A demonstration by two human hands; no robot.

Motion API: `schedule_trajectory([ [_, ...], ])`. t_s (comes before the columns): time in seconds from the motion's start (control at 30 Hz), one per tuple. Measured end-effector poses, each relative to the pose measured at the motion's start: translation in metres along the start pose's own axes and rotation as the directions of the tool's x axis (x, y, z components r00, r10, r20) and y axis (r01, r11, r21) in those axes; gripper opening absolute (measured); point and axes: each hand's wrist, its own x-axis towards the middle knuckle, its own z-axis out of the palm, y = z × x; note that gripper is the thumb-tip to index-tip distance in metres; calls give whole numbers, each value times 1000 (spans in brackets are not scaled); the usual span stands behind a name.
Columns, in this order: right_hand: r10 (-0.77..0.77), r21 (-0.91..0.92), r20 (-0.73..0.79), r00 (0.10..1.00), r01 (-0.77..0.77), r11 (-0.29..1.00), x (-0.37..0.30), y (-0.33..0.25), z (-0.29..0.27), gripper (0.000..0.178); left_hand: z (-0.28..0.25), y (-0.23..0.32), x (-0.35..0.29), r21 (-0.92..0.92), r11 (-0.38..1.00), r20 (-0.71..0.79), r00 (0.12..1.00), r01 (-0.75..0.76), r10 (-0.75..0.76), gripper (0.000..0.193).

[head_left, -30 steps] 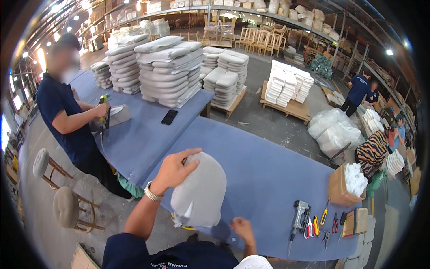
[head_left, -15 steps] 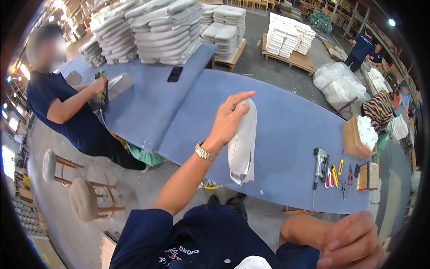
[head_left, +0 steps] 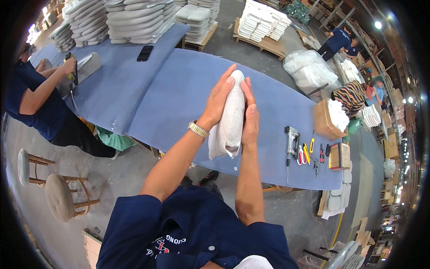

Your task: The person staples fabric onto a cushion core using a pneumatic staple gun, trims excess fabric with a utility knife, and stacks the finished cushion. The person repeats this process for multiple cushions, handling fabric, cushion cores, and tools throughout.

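Note:
A light grey fabric-covered cushion [head_left: 232,117] stands on its narrow edge at the middle of the blue table [head_left: 179,85]. At its near end the fabric hangs loose around an open gap. My left hand [head_left: 218,104], with a metal watch on the wrist, lies along the cushion's left side. Against the right side rests my right hand [head_left: 250,121], its fingers straight and partly hidden behind the cushion. The cushion is clasped between both palms.
On the table's right lie a staple gun [head_left: 292,142], scissors [head_left: 300,155], a yellow cutter [head_left: 311,145] and a carton of white stuffing [head_left: 326,117]. A phone [head_left: 145,53] and stacked cushions [head_left: 134,22] sit at the far left. A co-worker [head_left: 40,98] handles another cushion there.
My right hand has come up from the lower right onto the cushion's right side. The cushion has turned more onto its edge, with my left hand still on it. The whole view has shifted.

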Motion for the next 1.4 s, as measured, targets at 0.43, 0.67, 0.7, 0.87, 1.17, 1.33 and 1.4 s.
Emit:
schedule_trajectory([
  [0.43,239,238,-301,923,-170,956,12,-34,1,68,20,3,-72,106,988,136,986,-110,95,71],
  [0.67,225,101,154,962,-241,965,15,-74,-31,63,19,66,-43,662,173,529,618,-729,581,80],
  [0.7,187,-72,158,970,-177,982,10,-70,-41,64,21,82,-31,620,110,608,565,-777,558,81],
  [0.87,264,422,333,905,-393,817,82,-70,-33,57,36,101,8,641,-8,569,469,-768,675,80],
  [1.17,294,-424,-56,954,-289,858,64,-11,-94,40,15,14,-15,887,-108,437,742,-449,509,57],
  [1.33,94,-342,-284,954,-193,920,-9,-40,-73,30,-2,42,-21,889,62,398,832,-454,386,47],
  [1.4,-11,-504,-301,954,-149,850,-18,-53,-55,25,-7,55,-28,880,95,418,853,-466,312,45],
])
